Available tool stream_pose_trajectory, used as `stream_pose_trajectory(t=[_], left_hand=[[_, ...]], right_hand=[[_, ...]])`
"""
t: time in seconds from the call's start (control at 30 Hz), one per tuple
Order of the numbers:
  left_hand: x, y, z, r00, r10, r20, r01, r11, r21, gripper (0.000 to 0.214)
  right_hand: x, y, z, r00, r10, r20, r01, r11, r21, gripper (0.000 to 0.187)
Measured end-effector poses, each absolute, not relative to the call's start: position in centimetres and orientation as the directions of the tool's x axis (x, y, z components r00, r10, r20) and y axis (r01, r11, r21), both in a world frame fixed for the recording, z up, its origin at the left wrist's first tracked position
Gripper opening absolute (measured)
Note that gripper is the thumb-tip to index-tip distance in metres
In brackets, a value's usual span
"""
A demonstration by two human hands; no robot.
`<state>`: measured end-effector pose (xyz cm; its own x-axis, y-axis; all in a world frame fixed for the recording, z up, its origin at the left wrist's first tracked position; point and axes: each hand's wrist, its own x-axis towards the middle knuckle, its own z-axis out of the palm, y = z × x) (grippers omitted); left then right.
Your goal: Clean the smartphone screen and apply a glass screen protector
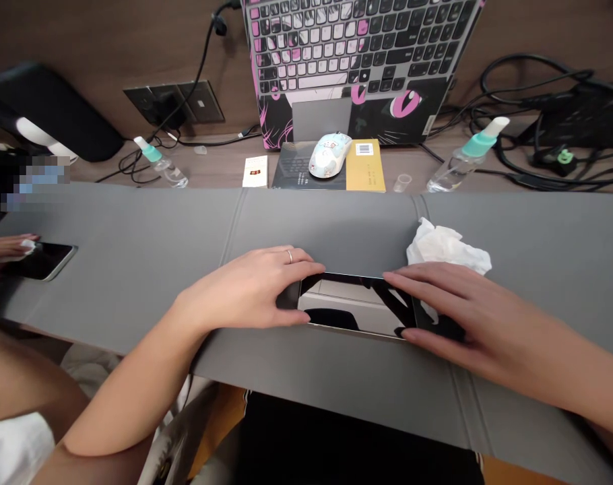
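Note:
A black smartphone (pixel 354 304) lies flat, screen up, on the grey desk mat (pixel 149 242). My left hand (pixel 253 286) grips its left end, thumb on the near edge and fingers curled over the far edge; a ring shows on one finger. My right hand (pixel 453 310) holds the right end, fingers stretched over the screen's edge and thumb on the near corner. A crumpled white tissue (pixel 445 248) lies just behind my right hand, touching the mat.
Behind the mat stand two spray bottles (pixel 162 165) (pixel 465 158), a mouse (pixel 329 153) on a booklet, a small card (pixel 254 170) and a propped keyboard (pixel 357 47). Cables run at right. At left another person's hand (pixel 3 249) wipes a second phone (pixel 44 261).

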<state>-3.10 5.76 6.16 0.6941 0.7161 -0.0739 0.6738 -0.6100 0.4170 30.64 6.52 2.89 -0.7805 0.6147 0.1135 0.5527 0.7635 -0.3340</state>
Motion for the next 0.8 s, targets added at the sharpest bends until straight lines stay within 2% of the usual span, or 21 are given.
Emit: stream_pose_trajectory(t=[0.17,0.53,0.8], left_hand=[[-3.01,5.69,6.18,0.700,0.709,-0.090,0.678,-0.619,0.396,0.066],[-2.91,5.51,5.93,0.710,0.701,-0.066,0.657,-0.625,0.421,0.062],[-2.99,5.67,5.77,0.673,0.733,-0.104,0.700,-0.585,0.410,0.069]], right_hand=[[30.71,6.43,2.61,-0.783,0.610,0.120,0.556,0.773,-0.307,0.073],[30.55,6.09,3.02,-0.774,0.627,0.083,0.572,0.750,-0.331,0.074],[30.47,6.15,2.99,-0.771,0.632,0.086,0.573,0.745,-0.342,0.073]])
